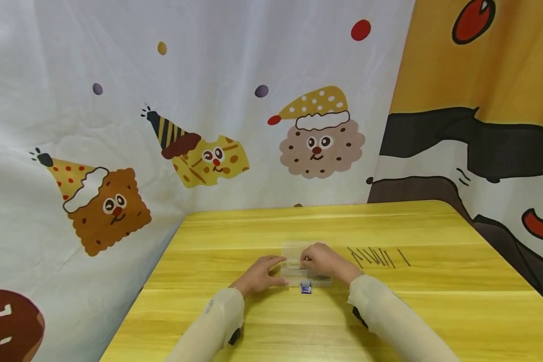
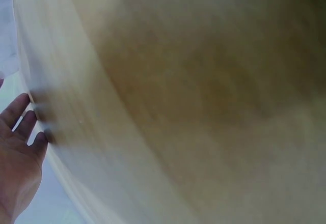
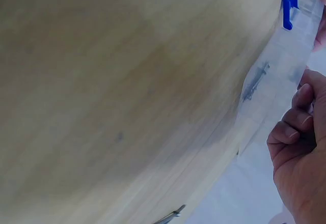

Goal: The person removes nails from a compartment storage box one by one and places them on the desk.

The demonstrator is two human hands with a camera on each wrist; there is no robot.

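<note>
A clear plastic compartment box (image 1: 292,280) with a blue latch (image 1: 305,288) at its front lies on the table, its lid (image 1: 291,247) folded back. My left hand (image 1: 263,274) spreads its fingers along the box's left side, fingertips right at its edge. My right hand (image 1: 320,258) is over the box's back part, with thumb and fingers curled together. I cannot tell what, if anything, its fingertips pinch. In the right wrist view, thin dark metal pieces (image 3: 255,81) show through the box wall. That view also shows the right hand's curled fingers (image 3: 293,127).
Several thin dark metal pieces (image 1: 380,257) lie in a loose row to the right of the box, with one piece (image 1: 404,258) a little apart. The wood-grain table (image 1: 289,332) reaches back to a cartoon-printed curtain (image 1: 235,65).
</note>
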